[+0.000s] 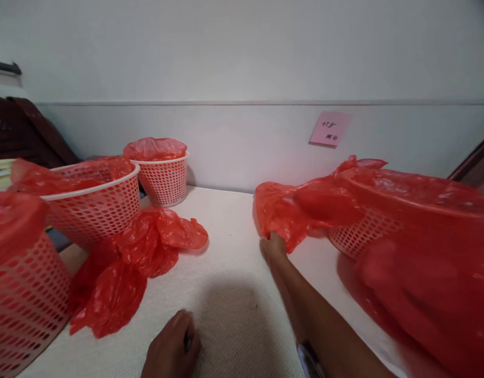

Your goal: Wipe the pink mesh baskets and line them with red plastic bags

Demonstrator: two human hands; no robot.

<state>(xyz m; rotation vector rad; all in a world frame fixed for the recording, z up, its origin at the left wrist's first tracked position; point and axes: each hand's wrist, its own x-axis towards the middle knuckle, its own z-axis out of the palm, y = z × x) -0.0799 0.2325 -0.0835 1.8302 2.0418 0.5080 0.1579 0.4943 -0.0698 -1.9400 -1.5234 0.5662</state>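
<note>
My right hand [274, 247] reaches forward with its fingers closed on the near edge of a red plastic bag [289, 212]. The bag lies bunched on the table and stretches right against a large basket [366, 226] that is draped with red plastic. My left hand [174, 344] rests low in the view, curled into a fist, and a dark gap shows between thumb and fingers. Ahead and left of that fist lies a crumpled red plastic bag [147, 247], touching neither hand.
On the left stand perforated baskets with red liners: a near one [21, 299], a middle one [96, 210] and a small one [163, 178] by the wall [226, 142]. A pink note [329, 129] is stuck there. A dark chair [25, 126] stands far left.
</note>
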